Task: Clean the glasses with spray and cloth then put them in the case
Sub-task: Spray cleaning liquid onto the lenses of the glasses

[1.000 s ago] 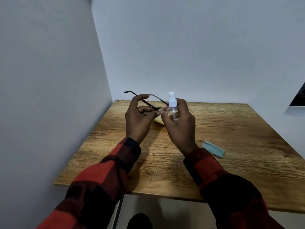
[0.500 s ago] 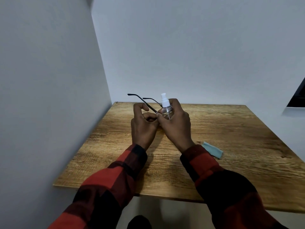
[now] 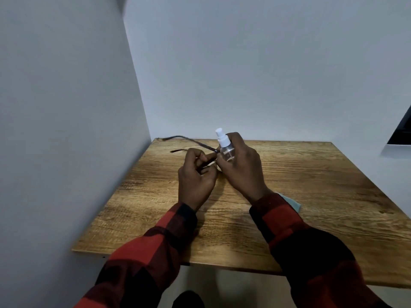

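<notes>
Both hands have sunk closer to the table (image 3: 311,174) since a moment ago. The left hand (image 3: 195,181) pinches the dark glasses (image 3: 189,141) (arms pointing away), the right hand (image 3: 242,167) grips the clear spray bottle (image 3: 225,147) beside them; the blue cloth (image 3: 293,202) lies by the right sleeve.

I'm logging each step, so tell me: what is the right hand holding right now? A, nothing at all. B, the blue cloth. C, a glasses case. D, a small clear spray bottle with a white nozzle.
D: the right hand grips the spray bottle upright beside the glasses held by the left hand, while the blue cloth lies on the table.
</notes>
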Motion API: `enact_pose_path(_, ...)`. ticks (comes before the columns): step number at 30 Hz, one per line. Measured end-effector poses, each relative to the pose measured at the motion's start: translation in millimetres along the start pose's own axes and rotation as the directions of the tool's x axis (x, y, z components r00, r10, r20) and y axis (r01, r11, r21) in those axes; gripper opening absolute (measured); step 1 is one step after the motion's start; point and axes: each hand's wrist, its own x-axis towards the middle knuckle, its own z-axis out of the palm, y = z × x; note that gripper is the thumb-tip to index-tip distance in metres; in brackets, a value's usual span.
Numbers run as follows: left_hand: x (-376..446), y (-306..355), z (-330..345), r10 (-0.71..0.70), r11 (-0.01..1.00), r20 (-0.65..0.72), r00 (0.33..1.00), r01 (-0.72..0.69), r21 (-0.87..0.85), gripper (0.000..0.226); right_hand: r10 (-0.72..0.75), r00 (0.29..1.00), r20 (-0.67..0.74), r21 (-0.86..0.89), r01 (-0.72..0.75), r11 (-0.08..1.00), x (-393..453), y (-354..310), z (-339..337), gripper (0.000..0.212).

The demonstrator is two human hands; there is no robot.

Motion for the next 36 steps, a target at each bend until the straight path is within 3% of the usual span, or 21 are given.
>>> enact_pose_path(4, 5, -16, -16, -0.056, 0.998, -0.146, 0.988, 0.055, -0.016, 0.017, 0.134, 0.989, -0.053, 0.157, -0.125, 0.98, 2, 5, -8, 0.025)
enact_pose_path(7, 4, -23, -32, -0.134, 0.987, -0.271, 0.953, 0.153, 0.052, 0.034, 0.231, 0.971, -0.057, 0.325, -0.201, 0.924, 4, 9, -16, 0.025)
enact_pose_path(10, 6, -24, -39, -0.26, 0.96, -0.187, 0.947, 0.275, 0.06, 0.035, 0.296, 0.954, -0.042, 0.519, -0.232, 0.822, 4, 15, -21, 0.026)
enact_pose_path(12, 12, -23, -40, -0.344, 0.939, -0.105, 0.933, 0.341, -0.048, 0.02, 0.317, 0.948, -0.035, 0.598, -0.234, 0.767, 2, 18, -23, 0.028)
enact_pose_path(15, 21, -22, -41, -0.369, 0.912, -0.014, 0.929, 0.359, -0.195, 0.019, 0.345, 0.938, -0.024, 0.639, -0.251, 0.727, -3, 25, -23, 0.029)
enact_pose_path(21, 24, -24, -43, -0.334, 0.927, 0.033, 0.942, 0.335, -0.168, 0.013, 0.385, 0.922, -0.032, 0.571, -0.299, 0.765, -8, 44, -18, 0.031)
enact_pose_path(25, 27, -28, -44, -0.315, 0.935, -0.009, 0.949, 0.309, -0.175, 0.009, 0.398, 0.916, -0.045, 0.498, -0.325, 0.804, -17, 47, -16, 0.057)
enact_pose_path(29, 33, -32, -45, -0.283, 0.951, -0.064, 0.957, 0.272, -0.148, 0.01, 0.279, 0.955, -0.102, 0.379, -0.222, 0.898, -27, 49, -14, 0.07)
enact_pose_path(36, 39, -28, -41, -0.265, 0.96, -0.118, 0.957, 0.251, -0.12, 0.015, 0.045, 0.995, -0.09, 0.125, -0.034, 0.992, -40, 42, -5, 0.065)
